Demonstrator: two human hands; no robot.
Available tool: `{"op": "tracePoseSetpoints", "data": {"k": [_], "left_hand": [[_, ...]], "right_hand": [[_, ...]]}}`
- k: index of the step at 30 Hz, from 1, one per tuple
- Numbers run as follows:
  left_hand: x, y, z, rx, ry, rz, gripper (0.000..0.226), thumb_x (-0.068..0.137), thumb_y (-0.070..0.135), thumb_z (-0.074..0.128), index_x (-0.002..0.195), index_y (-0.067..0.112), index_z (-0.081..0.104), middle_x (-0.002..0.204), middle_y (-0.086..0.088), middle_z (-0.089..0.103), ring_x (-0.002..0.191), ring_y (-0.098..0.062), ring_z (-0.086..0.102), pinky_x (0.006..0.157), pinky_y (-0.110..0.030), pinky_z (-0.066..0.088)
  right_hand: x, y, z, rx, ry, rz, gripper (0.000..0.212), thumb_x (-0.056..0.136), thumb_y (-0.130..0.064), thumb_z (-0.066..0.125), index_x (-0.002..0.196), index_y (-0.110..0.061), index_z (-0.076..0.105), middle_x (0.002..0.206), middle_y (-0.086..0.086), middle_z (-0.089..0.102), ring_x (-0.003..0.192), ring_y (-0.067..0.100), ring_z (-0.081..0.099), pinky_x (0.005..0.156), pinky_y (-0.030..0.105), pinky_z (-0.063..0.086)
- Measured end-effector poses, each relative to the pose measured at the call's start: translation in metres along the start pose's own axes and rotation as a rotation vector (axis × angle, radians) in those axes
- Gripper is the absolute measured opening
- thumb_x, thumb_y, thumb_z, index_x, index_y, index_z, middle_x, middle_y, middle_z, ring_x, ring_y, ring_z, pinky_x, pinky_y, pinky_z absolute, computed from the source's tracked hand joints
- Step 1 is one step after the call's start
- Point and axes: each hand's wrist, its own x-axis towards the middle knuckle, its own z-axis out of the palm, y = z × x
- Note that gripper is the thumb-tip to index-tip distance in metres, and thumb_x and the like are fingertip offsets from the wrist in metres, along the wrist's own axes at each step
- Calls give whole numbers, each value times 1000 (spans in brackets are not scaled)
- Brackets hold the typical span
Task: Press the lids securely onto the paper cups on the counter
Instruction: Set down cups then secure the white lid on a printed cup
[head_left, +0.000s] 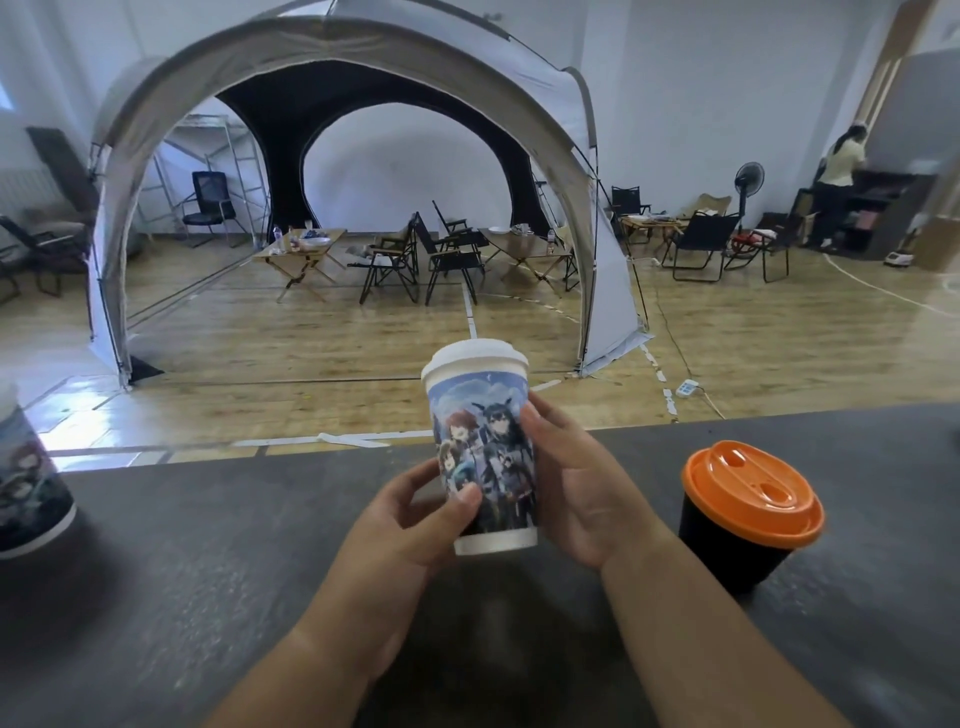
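Note:
A tall paper cup (483, 447) printed with cartoon figures is held upright above the dark counter (208, 571), a white lid (475, 358) sitting on its top. My left hand (415, 525) grips its lower left side, thumb across the front. My right hand (576, 488) wraps the right side, fingers curled behind. To the right stands a black cup (727, 551) with an orange lid (753, 499) on it. At the far left edge stands another printed cup (28, 483), its top blurred.
The counter's far edge runs across the middle of the view; beyond it lies a wooden floor with a large dome tent (343, 130), folding chairs and tables. A person (841, 182) stands at the far right by a shelf.

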Motion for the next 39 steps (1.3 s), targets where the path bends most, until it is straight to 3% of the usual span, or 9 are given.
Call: {"op": "tracePoseSetpoints", "data": {"k": [3, 7, 10, 16, 20, 24, 29, 34, 39], "left_hand": [[-1, 0, -2, 263, 49, 69, 53, 62, 28, 78, 110, 34, 56, 95, 3, 75, 87, -8, 72, 71, -24, 57], [2, -2, -1, -148, -112, -75, 56, 70, 21, 69, 124, 11, 55, 108, -15, 72, 94, -26, 71, 71, -35, 61], [1, -2, 1, -187, -87, -83, 57, 66, 12, 70, 121, 4, 57, 106, -17, 73, 91, -27, 72, 71, -37, 62], [-2, 0, 2, 268, 25, 18, 51, 66, 27, 77, 112, 33, 54, 102, 6, 71, 84, 0, 70, 68, -17, 53], [0, -1, 2, -78, -115, -76, 44, 75, 18, 63, 117, 5, 62, 110, -15, 72, 97, -25, 71, 83, -35, 59], [2, -2, -1, -55, -68, -46, 46, 70, 12, 67, 115, 4, 64, 106, -15, 73, 98, -27, 71, 86, -38, 58], [0, 3, -2, 240, 50, 42, 59, 56, 31, 79, 113, 29, 62, 94, 10, 75, 90, -8, 72, 79, -30, 56], [0, 4, 1, -139, -14, -41, 53, 72, 20, 67, 123, 18, 54, 106, -15, 73, 94, -30, 70, 89, -46, 54], [2, 3, -3, -15, 21, -12, 69, 59, 17, 79, 123, 22, 54, 105, -12, 73, 97, -32, 71, 86, -48, 56]], "right_hand": [[-1, 3, 1, -195, 159, -97, 91, 61, -29, 87, 140, -22, 42, 118, 13, 70, 105, 30, 70, 90, 47, 56], [-2, 0, 1, 20, 96, -73, 69, 77, -20, 75, 138, -8, 46, 121, 24, 68, 112, 42, 65, 94, 55, 53], [0, 0, -1, 42, -20, 7, 54, 90, -23, 63, 137, -1, 49, 129, 28, 61, 120, 45, 59, 102, 56, 48], [-3, 4, 0, -184, 192, -79, 86, 56, -24, 83, 133, -22, 46, 118, 15, 68, 105, 31, 70, 91, 46, 57], [0, -1, -3, -8, 108, -3, 73, 78, -23, 80, 140, -12, 45, 126, 22, 65, 116, 37, 64, 102, 56, 48], [1, -2, -2, 20, -35, 60, 45, 91, -24, 61, 132, -5, 56, 127, 22, 64, 117, 37, 62, 103, 53, 49], [-4, 5, 4, -318, 156, -55, 94, 58, -35, 86, 141, -24, 42, 125, 9, 66, 111, 26, 68, 97, 45, 54], [1, 0, 2, 0, 122, 9, 68, 75, -18, 72, 138, -9, 48, 122, 20, 68, 115, 36, 65, 98, 51, 52], [-2, -1, 5, -37, -16, 20, 47, 88, -21, 61, 132, -7, 56, 127, 20, 66, 119, 38, 62, 101, 50, 51]]}}
